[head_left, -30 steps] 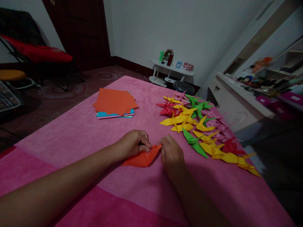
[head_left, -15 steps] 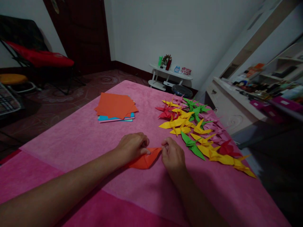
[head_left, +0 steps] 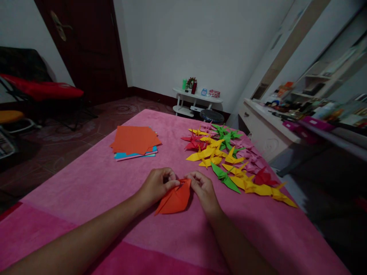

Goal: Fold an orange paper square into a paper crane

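A partly folded orange origami paper [head_left: 175, 200] is between my hands, over the pink cloth in front of me. My left hand [head_left: 160, 184] pinches its upper left edge, thumb on top. At the upper right corner, the thumb and fingers of my right hand [head_left: 202, 187] are closed on the same paper. Some of the folds under my fingertips are hidden. Right of my hands lie folded paper cranes: several yellow ones [head_left: 200, 154], several green ones such as the nearest green crane [head_left: 225, 178], plus red cranes [head_left: 195, 143] and pink cranes [head_left: 252, 160].
A stack of square paper [head_left: 134, 140], orange on top with blue and pink beneath, lies at the far left of the pink-covered table [head_left: 100, 175]. Beyond stand a small white shelf [head_left: 197, 94], a cluttered white dresser [head_left: 263, 126] and a red chair [head_left: 54, 89].
My right hand has moved left, closer to my left hand, bringing the paper's right corner inward and up. The paper now looks turned. The camera view has shifted slightly.
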A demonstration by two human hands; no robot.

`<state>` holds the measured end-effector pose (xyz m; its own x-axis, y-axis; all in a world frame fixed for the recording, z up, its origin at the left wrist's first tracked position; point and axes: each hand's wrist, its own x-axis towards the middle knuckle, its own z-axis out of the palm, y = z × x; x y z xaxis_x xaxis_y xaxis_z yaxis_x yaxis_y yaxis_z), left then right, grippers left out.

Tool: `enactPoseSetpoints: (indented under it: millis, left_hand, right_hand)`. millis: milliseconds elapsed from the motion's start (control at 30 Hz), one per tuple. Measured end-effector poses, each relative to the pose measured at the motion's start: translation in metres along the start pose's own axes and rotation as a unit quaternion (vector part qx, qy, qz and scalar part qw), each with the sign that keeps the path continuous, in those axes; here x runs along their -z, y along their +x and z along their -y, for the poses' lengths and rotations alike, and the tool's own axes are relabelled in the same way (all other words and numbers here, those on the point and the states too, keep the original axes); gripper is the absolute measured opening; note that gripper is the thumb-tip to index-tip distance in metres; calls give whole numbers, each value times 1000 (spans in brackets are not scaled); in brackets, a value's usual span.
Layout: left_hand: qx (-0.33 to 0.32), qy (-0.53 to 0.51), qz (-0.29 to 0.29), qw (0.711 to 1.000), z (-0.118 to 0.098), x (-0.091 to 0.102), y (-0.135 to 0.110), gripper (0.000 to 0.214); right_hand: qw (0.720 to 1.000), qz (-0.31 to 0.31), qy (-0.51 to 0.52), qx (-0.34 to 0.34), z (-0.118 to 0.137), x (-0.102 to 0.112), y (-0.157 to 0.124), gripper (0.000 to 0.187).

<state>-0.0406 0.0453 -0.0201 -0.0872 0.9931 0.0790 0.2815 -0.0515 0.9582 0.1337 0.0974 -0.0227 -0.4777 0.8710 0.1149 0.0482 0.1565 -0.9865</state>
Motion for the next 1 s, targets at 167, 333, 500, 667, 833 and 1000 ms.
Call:
enactPoseSetpoints:
  millis: [167, 333, 500, 667, 833, 1000]
  left_hand:
    - [31, -84, -8, 996, 2, -1, 3, 23]
    - [31, -105, -9, 994, 0, -4, 2, 24]
    - [22, -95, -5, 995, -5, -9, -3, 23]
    - [12, -69, -14, 997, -4, -13, -6, 18]
    - [18, -86, -9, 996, -2, -14, -6, 15]
    - [19, -102, -4, 995, -1, -14, -5, 16]
  right_hand:
    - [996, 14, 87, -4, 4, -1, 0, 24]
    - [996, 16, 88, -15, 2, -5, 1, 15]
    - [994, 1, 98, -40, 5, -9, 1, 19]
    - [995, -16, 91, -44, 7, -8, 0, 18]
    - [994, -25, 93, -47, 7, -8, 1, 18]
    - [994, -21, 100, -49, 7, -9, 0, 21]
